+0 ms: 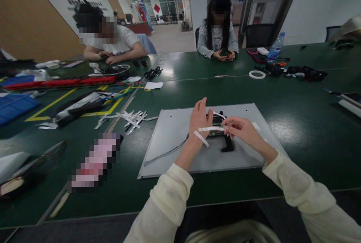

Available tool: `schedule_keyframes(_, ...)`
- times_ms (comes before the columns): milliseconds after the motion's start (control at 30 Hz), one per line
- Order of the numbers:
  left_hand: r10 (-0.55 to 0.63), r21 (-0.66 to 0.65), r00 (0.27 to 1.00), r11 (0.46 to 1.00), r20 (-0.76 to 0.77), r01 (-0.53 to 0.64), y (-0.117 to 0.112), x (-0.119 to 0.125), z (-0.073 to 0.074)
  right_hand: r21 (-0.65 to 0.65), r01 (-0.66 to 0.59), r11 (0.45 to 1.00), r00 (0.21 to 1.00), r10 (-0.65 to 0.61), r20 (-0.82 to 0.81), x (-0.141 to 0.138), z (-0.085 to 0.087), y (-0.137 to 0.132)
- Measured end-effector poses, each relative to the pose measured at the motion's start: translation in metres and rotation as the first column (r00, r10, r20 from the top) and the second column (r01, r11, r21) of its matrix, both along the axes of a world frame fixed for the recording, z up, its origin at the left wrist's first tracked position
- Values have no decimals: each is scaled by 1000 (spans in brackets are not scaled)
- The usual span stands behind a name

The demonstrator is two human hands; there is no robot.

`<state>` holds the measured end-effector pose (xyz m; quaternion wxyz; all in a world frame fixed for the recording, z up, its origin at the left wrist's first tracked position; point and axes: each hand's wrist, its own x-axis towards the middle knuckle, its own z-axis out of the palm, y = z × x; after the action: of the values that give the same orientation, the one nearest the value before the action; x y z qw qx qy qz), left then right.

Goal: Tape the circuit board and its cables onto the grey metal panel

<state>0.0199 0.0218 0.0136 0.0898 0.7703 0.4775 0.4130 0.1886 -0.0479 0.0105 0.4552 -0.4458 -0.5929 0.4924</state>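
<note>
My left hand [199,119] is raised above the grey-white panel [169,149], fingers stretched out and thumb apart. A white tape strip [201,138] sticks to it near the wrist. My right hand [239,130] pinches the end of another white tape strip [211,128], whose other end lies against the back of my left hand. Under both hands, a black frame [229,144] with a circuit board rests on the panel, partly hidden by them. A grey cable [166,153] runs from beneath my left hand to the panel's left side.
Loose white strips [134,119] lie left of the panel, near a blurred pink phone-shaped thing [97,160]. Further off are a tape roll [257,74], a water bottle [276,47], red strips [62,82] and a blue basket [18,105]. Two people sit across the table.
</note>
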Motion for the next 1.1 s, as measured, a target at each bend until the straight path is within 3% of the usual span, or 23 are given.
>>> schedule_keyframes(67,13,-86,992,996,128,-2,0,-5,7,44,44,998,999,-44,-1,5,1,2)
schedule_keyframes(133,32,-258,954,965,299,48,-3,-9,15,86,89,992,996,-92,24,11,1,2)
schedule_keyframes(200,42,-477,903,859,428,186,-11,-12,21,112,125,986,988,-134,75,16,0,-2)
schedule_keyframes(300,-55,-685,886,614,459,393,-30,-13,22,136,147,980,969,-170,182,21,-4,-11)
schedule_keyframes(367,-141,-720,901,557,410,414,-41,-12,16,168,156,973,941,-198,273,22,-7,-17)
schedule_keyframes(467,-222,-689,918,608,329,394,-51,-9,6,247,193,949,867,-284,410,21,-12,-24)
schedule_keyframes(633,-270,-467,963,849,20,248,-63,-1,-2,318,174,932,754,-333,566,23,-23,-29)
schedule_keyframes(700,-259,-393,956,901,-140,186,-69,2,-4,331,164,929,719,-343,605,24,-27,-31)
schedule_keyframes(833,-240,-374,916,921,-321,110,-76,6,-12,364,146,920,670,-362,648,24,-34,-33)
schedule_keyframes(1100,-206,-381,893,924,-399,43,-75,7,-18,410,107,906,547,-398,736,14,-38,-32)
